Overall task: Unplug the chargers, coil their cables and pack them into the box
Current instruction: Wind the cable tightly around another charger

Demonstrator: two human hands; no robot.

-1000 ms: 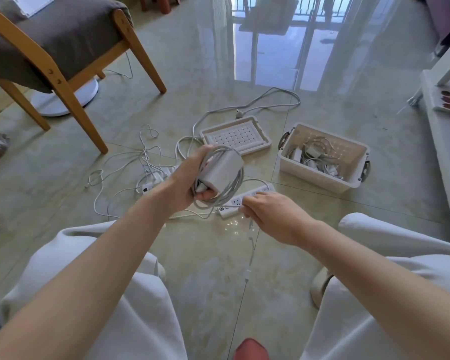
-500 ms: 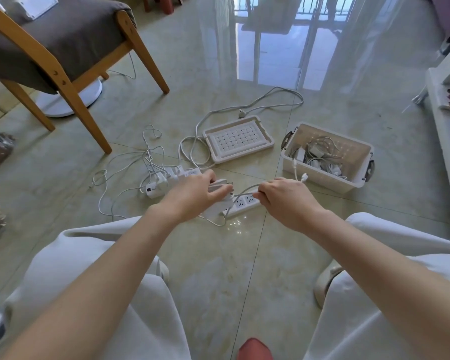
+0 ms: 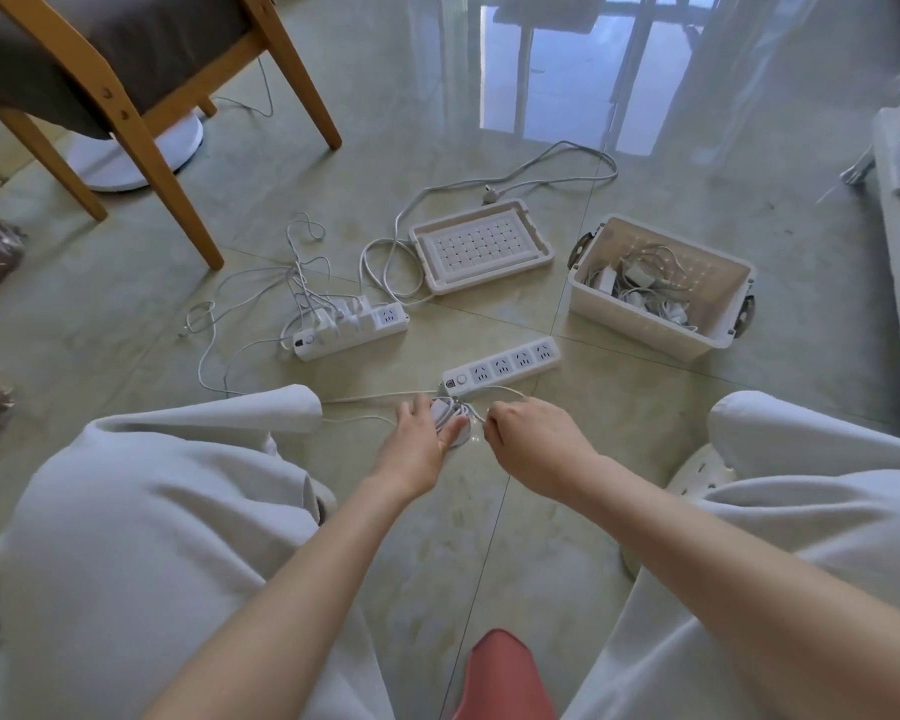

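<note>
L hand point(image 3: 418, 433) grip wraps charger point(image 3: 444, 407) w/ coiled cable point(image 3: 473, 411), just beside empty power strip point(image 3: 502, 363), mid-floor. R hand point(image 3: 533, 439) grip pinches cable end. Box point(image 3: 640, 318) further right, part-filled.

tiled floor point(image 3: 437, 148) with a full power strip point(image 3: 352, 332), a bare power strip point(image 3: 505, 365), a lid point(image 3: 481, 245), a box point(image 3: 645, 324), loose cables point(image 3: 567, 143)

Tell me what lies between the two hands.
In the head view, a white charger wrapped in its cable: the left hand grips it, and the right hand pinches a strand of the cable.
</note>
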